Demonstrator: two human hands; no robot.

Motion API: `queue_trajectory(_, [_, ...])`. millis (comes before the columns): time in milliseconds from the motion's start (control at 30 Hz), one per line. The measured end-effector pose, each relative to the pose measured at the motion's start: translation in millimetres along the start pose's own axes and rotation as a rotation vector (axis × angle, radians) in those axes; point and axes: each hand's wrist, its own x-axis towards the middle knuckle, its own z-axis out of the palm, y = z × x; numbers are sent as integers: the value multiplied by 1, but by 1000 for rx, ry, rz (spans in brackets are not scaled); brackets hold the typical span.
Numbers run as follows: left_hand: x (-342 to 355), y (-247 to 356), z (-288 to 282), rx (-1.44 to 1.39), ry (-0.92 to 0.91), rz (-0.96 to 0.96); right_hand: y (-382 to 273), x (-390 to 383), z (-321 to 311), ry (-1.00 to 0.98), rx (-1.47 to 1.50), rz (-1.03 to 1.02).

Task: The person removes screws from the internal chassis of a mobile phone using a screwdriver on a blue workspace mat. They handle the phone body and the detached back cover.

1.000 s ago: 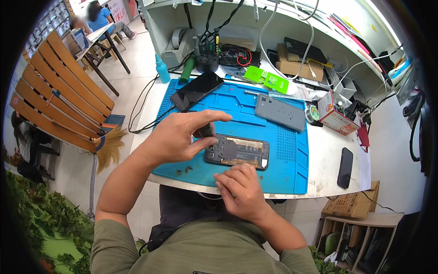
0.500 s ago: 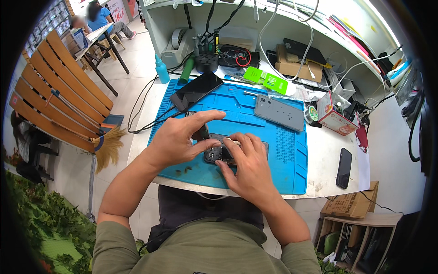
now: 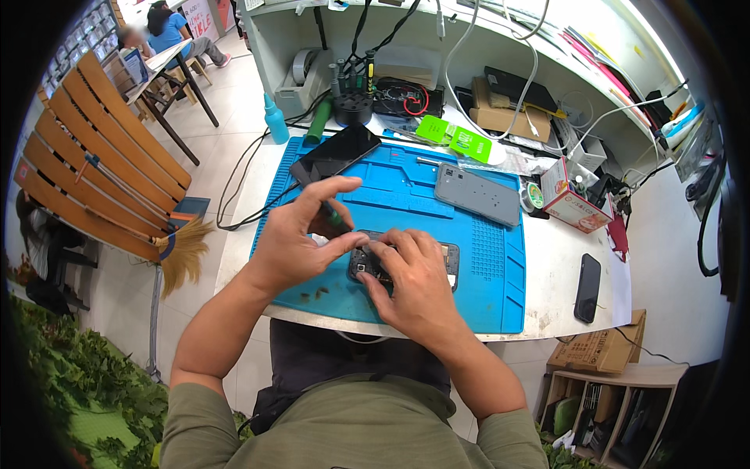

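An opened phone with its inner parts bare lies on the blue repair mat. My right hand is closed over its left part, thumb at the near edge and fingertips at the far edge. Just to the left, my left hand is raised with curled fingers around a dark green screwdriver. Its thumb tip meets my right fingertips above the phone's corner. Whatever lies between those tips is hidden. A grey phone back cover and a black phone screen rest farther back on the mat.
Behind the mat are a round tool holder, a light blue bottle and green cards. A red and white box and a black phone lie right. Cables cross the left side. A wooden chair stands left.
My right hand has slid left along the opened phone, uncovering its right end. My left hand has shifted slightly left, and the screwdriver in it shows more plainly.
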Motion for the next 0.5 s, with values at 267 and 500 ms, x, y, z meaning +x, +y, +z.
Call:
queue_trajectory(267, [3, 6, 1, -169, 94, -44, 10, 0, 3, 124, -40, -59])
queue_trajectory(500, [0, -8, -13, -31, 77, -127, 78, 5, -63, 144, -299, 91])
